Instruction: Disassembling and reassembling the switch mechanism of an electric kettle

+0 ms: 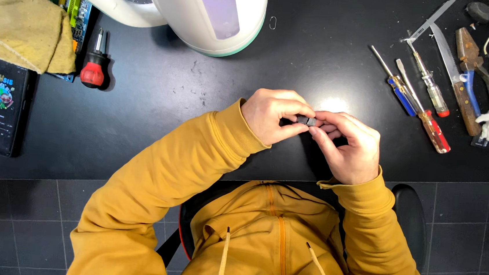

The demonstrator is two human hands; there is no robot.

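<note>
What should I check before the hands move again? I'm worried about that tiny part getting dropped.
1. Small dark part pinched by both hands: ok.
2. Left hand fingers closed on it: ok.
3. Right hand fingers on its other end: ok.
4. Part held above the black table: ok.
5. Screwdrivers lie apart from the hands: ok.
6. Part's orientation: cannot tell, too small.

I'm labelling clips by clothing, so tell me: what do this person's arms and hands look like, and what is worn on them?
Both arms are covered by long mustard-yellow hoodie sleeves with ribbed cuffs at the wrists. The left hand and right hand are bare: no gloves, and no rings or watch that I can make out. The same garment has an orange front zip and two drawcords with dark tips.
</note>
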